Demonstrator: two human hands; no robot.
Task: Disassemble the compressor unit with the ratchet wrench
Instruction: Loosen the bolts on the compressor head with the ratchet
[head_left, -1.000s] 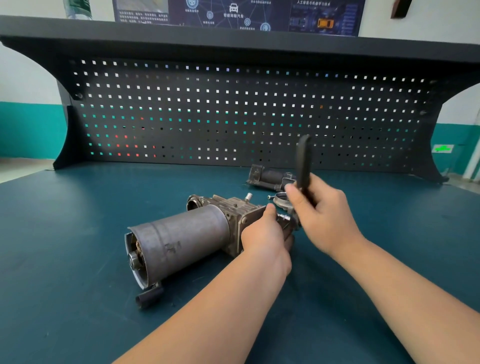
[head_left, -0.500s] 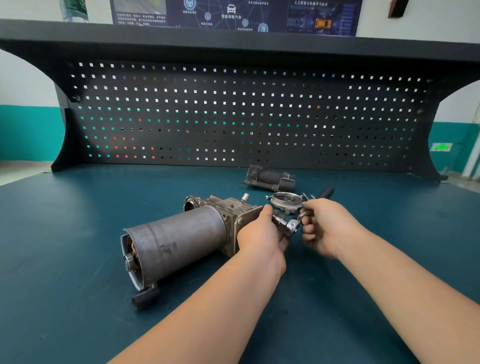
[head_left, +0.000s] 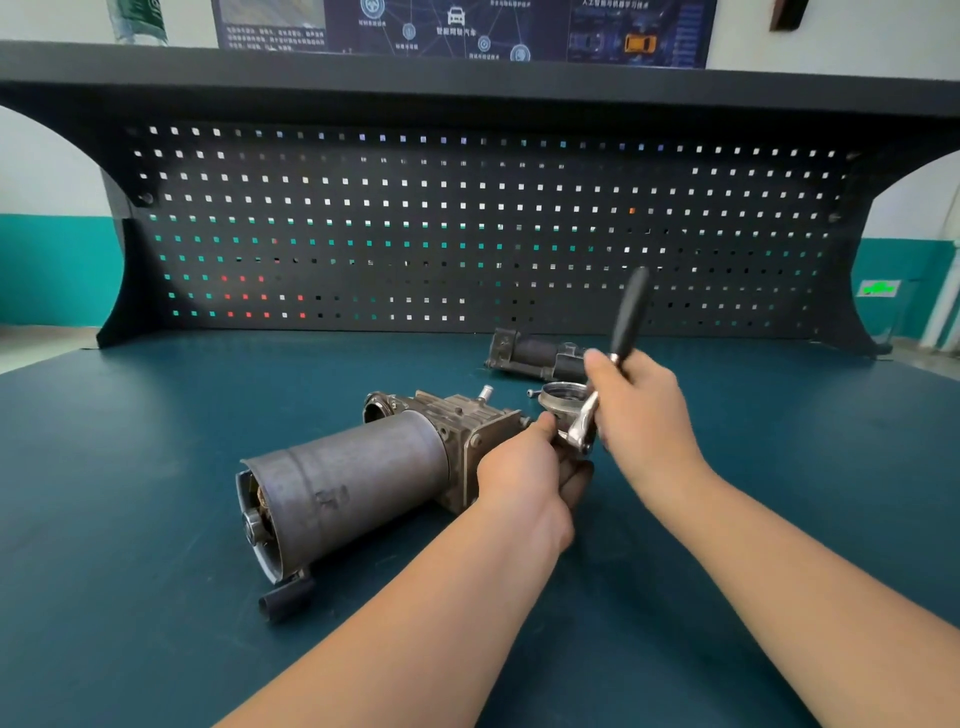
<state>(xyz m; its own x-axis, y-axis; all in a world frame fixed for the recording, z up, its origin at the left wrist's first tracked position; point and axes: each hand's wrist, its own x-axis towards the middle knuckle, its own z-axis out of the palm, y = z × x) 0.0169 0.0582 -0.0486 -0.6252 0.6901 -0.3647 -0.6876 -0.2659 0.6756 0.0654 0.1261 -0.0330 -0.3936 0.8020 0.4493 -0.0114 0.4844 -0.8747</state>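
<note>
1. The compressor unit (head_left: 363, 483) lay on its side on the teal surface (head_left: 130, 493), cylindrical motor end toward the viewer.
2. The left hand (head_left: 524, 467) gripped the unit's far end at the housing.
3. The right hand (head_left: 639, 410) was clamped around the ratchet wrench (head_left: 621, 338), handle tilted upward, head down at the unit beside the left hand.
4. A loose metal ring (head_left: 558, 397) and a second dark component (head_left: 535, 358) lay just behind.
</note>
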